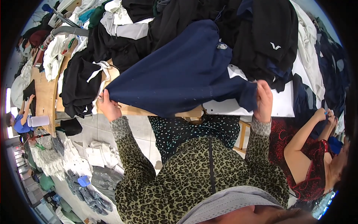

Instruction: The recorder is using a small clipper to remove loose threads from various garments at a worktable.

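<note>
Stretched between my two hands is a navy blue garment [175, 74], its cloth pulled taut along the near edge. My left hand [109, 106] pinches a pointed corner of it, thumb on top. On the other side my right hand [264, 100] grips a narrower end, which hangs down a little beside the fingers. A small white printed mark [221, 46] shows on the cloth near the far right. The garment's upper part lies on the table among black clothes, and light specks of lint or thread dot its surface.
Black garments [268, 33] are heaped at the back of the wooden table [143, 111]. A white board [283, 99] lies under the right side. One co-worker [298, 160] sits close at my right, another [23, 119] stands far left. White cloth bundles [100, 154] lie on the floor.
</note>
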Demonstrator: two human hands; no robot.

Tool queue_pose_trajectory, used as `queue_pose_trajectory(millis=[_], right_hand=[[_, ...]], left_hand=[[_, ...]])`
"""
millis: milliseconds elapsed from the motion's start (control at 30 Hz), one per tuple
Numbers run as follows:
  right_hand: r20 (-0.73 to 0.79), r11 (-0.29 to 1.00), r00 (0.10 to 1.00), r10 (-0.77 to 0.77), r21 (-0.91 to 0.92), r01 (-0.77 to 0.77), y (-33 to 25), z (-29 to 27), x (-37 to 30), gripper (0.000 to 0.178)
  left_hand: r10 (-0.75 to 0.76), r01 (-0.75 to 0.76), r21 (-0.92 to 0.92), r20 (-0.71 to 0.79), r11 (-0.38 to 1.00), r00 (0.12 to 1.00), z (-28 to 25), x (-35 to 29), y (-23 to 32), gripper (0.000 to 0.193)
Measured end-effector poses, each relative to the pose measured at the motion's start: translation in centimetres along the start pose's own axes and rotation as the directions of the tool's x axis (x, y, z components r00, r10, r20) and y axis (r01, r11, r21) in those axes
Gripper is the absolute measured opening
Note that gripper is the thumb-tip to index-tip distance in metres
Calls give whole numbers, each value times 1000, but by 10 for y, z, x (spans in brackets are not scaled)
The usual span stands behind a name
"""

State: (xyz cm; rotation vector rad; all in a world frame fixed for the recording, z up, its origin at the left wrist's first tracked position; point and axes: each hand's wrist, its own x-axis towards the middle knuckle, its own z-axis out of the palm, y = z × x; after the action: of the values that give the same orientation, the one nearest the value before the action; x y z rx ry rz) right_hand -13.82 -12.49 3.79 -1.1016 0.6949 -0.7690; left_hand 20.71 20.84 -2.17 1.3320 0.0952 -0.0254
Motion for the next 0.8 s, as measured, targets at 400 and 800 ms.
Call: queue_pose_trajectory(millis=[400,800], right_hand=[[-13,701,941,-337,-671,242,67,-10,6,12],[188,873,982,-8,-477,99,87,45,-59,17]], left_hand=[[-11,-149,339,427,929,904,76,-94,-44,10],[93,-498,299,779,814,620,185,-173,-87,13]])
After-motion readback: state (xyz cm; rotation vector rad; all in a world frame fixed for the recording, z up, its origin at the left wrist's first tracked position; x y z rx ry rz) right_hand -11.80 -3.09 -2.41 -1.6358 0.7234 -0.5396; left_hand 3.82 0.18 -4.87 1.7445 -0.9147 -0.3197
